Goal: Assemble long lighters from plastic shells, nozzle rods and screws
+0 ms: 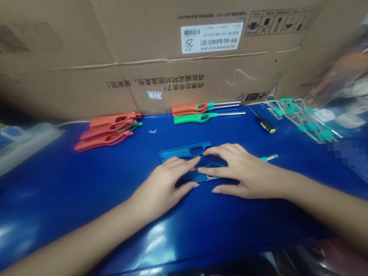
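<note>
Both my hands rest on the blue table (77,202) at its middle. My left hand (163,186) and my right hand (239,171) press with curled fingers on a blue lighter body (205,174) lying flat between them; its teal and metal tip (270,158) sticks out to the right. Just beyond my fingers lies a separate blue shell half (184,151).
Orange shell halves (108,130) are piled at the back left. An orange lighter (200,107) and a green lighter (204,116) lie at the back middle. A screwdriver (263,121) and several teal-tipped inner parts (300,118) sit at the right. Cardboard boxes (158,42) wall the back.
</note>
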